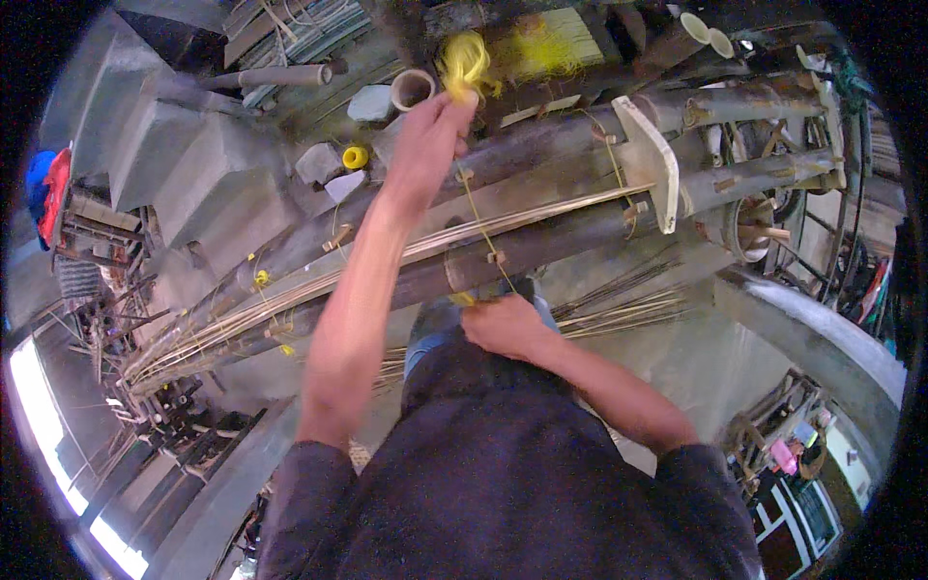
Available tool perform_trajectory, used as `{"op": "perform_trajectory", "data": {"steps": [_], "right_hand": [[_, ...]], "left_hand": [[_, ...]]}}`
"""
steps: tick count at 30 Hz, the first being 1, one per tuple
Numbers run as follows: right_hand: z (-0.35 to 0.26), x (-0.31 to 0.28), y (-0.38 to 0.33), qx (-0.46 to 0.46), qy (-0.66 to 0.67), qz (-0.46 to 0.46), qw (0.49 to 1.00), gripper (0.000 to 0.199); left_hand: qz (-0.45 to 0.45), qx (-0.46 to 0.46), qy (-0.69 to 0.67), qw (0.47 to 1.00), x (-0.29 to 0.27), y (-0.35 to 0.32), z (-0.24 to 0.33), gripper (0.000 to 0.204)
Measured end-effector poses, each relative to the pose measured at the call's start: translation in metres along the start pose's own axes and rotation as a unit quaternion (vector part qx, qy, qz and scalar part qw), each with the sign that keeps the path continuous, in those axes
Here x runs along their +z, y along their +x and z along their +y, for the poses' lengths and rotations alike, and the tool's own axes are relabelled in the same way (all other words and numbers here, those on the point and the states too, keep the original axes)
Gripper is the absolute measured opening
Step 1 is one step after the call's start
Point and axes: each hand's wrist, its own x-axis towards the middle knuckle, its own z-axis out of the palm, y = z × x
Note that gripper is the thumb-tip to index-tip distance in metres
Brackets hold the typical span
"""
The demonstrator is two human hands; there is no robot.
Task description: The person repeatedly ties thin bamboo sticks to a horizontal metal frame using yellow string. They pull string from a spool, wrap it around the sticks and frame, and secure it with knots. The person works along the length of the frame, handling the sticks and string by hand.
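Observation:
Held out over the far pole, my left hand (432, 135) is closed on a bundle of yellow string (465, 60), its loose loops sticking up past the fingers. A thin yellow cord (476, 215) runs from near that hand, across a long sheaf of thin split strips (425, 246), toward my right hand (507, 327). That right hand is closed in front of my body, just below the near dark pole (541, 253). What its fingers grip is mostly hidden. Small wooden pegs stick out of both poles, one peg (496, 257) beside the cord.
A pale angled board (650, 164) stands across the poles at right. Beyond the far pole are a round hollow tube end (413, 90), grey stones (371, 103) and a small yellow roll (355, 157). More thin strips (619, 311) lie on the floor under the frame.

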Motion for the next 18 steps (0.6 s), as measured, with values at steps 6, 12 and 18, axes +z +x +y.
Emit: {"op": "perform_trajectory", "data": {"steps": [6, 12, 18], "right_hand": [[0.032, -0.027, -0.053, 0.043, 0.021, 0.093, 0.994, 0.019], [0.076, -0.028, -0.205, 0.397, 0.166, 0.434, 0.791, 0.019], [0.144, 0.016, -0.288, 0.421, 0.209, 0.32, 0.823, 0.016]], "left_hand": [[-0.192, 0.115, 0.447, 0.866, 0.023, 0.115, -0.111, 0.036], [-0.063, 0.244, 0.379, 0.89, 0.084, 0.037, -0.007, 0.024], [-0.147, 0.159, 0.423, 0.88, 0.217, -0.01, 0.007, 0.022]]}}
